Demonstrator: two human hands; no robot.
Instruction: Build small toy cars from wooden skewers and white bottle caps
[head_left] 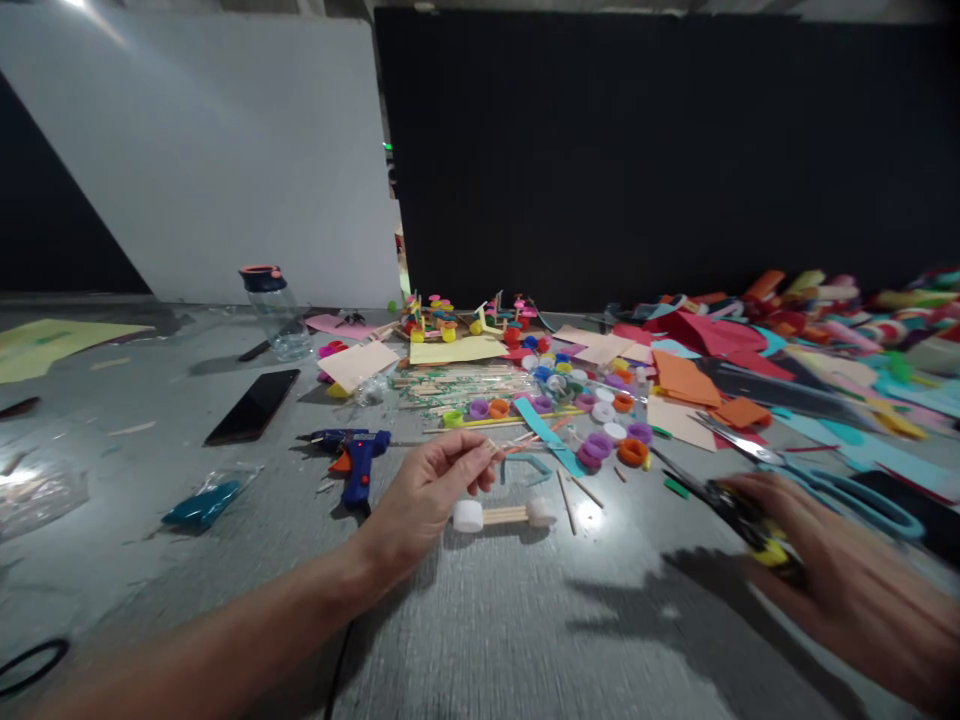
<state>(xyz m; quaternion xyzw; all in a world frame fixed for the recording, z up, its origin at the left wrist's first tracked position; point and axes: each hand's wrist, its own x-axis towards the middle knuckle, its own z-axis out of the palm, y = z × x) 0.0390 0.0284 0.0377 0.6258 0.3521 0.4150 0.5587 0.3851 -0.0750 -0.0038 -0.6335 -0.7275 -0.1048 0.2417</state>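
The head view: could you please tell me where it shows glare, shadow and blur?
In the head view, glare spots the table beside the loose sticks; also in the head view, the right hand and its black-and-yellow tool look blurred, with a dark shadow on the table near them.

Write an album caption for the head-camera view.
Craft table: left hand pinches a small pale piece, right hand at a black-and-yellow tool, blue glue gun nearby.
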